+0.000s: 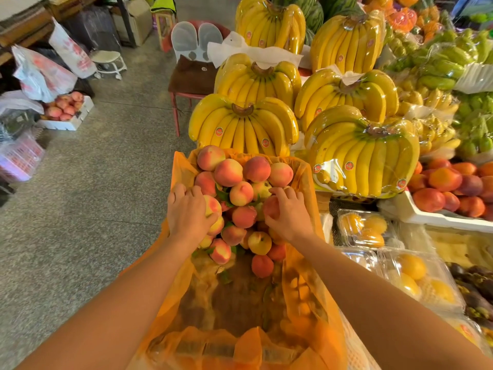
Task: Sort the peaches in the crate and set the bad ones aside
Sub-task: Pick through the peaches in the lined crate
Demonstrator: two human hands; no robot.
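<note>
View: head cam.
Crate (240, 297): 6 o'clock, lined w/ orange plastic bag (304, 265); brown bottom shows at near end.
Peaches (241, 193): heaped at crate's far end, twd 12 o'clock, green leaves mixed in.
L hand (186, 213): 9 o'clock side of heap, fingers & thumb curled round yellow-pink peach (212, 205).
R hand (290, 213): 3 o'clock side, gripping red peach (270, 208).
Bananas (244, 129): wrapped bunches just beyond crate, 12–1 o'clock.
White box (68, 125): on floor, 10 o'clock, pink-red fruit inside, well apart.
</note>
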